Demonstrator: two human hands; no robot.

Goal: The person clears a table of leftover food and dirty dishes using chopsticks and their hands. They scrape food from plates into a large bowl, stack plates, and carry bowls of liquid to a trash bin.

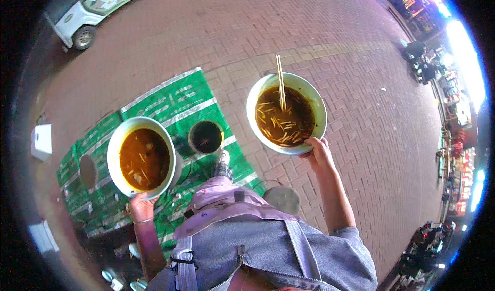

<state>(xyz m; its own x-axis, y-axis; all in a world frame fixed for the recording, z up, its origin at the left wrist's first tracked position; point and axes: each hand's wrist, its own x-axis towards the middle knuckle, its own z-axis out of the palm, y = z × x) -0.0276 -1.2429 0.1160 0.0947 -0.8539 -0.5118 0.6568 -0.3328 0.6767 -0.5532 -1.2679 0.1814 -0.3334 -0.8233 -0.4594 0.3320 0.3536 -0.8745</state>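
My left hand grips the near rim of a pale bowl holding reddish-brown broth with a few pale strips and lumps. In my right hand is a second pale bowl, gripped at its near right rim. Dark brown broth with many thin pale strips fills its lower part. A pair of light chopsticks stands in that broth, leaning on the far rim. Both bowls are held up in front of me, apart from each other.
Below lies a green sheet with white stripes and writing. A bucket with dark contents stands on it, near my shoe. A round stool is beside me. A white vehicle stands far left on brick paving. Lit stalls line the right.
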